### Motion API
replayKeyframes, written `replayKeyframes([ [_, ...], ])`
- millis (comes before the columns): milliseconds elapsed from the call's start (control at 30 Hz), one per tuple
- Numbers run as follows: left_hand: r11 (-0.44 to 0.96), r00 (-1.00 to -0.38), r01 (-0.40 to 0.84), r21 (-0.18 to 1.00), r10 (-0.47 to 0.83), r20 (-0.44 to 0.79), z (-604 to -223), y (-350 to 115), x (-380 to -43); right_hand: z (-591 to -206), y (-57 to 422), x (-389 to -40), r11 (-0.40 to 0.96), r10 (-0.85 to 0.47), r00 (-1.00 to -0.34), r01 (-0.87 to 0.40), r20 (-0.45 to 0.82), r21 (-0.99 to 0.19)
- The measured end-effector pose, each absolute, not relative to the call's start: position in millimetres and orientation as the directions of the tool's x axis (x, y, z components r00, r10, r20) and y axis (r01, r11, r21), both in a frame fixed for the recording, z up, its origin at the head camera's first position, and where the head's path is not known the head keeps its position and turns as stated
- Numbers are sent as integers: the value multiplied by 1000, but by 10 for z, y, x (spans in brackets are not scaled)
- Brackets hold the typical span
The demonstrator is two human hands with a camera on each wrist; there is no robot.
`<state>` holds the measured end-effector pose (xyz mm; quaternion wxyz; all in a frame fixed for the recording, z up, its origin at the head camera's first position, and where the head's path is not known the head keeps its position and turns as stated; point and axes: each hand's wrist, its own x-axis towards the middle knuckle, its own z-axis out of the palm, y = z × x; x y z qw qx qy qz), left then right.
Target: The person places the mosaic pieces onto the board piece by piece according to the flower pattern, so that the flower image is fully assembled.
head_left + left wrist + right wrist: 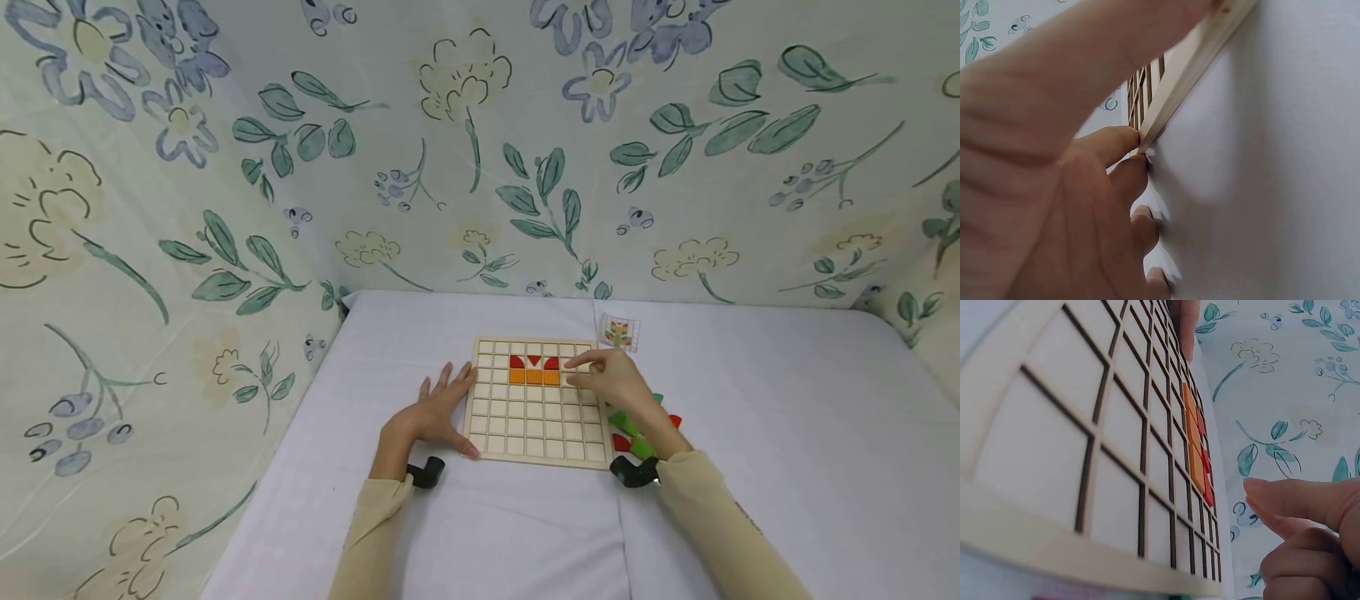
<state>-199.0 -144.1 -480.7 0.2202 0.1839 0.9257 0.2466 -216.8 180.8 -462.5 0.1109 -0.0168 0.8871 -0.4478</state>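
A wooden grid board (536,417) lies on the white cloth. Three orange squares (535,377) form a row on it, and just above them sit red pieces (552,363), two curved ones with a triangle between. My left hand (435,412) has its fingers spread along the board's left edge, the thumb at the lower left corner; in the left wrist view, fingertips (1129,139) touch the wooden rim. Over the board's right side, to the right of the red and orange pieces, is my right hand (611,379). Its thumb and forefinger point left, slightly apart, with nothing visible between them.
Loose green pieces (624,422) and red pieces (621,442) lie right of the board, partly behind the right forearm. A small printed pattern card (619,332) rests beyond the board's upper right corner. Flowered cloth (480,167) hangs behind the table.
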Motion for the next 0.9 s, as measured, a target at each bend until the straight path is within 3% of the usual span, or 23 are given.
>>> replayKeyframes([
  [500, 811, -840, 229, 538, 444, -311, -4801, -1427, -1977, -4644, 2486, -1874, 625, -85, -974, 112, -210, -773],
  [900, 806, -839, 230, 546, 449, -309, -4795, -1431, -1972, -4767, 2681, -1789, 618, -84, -955, 173, -283, -767],
])
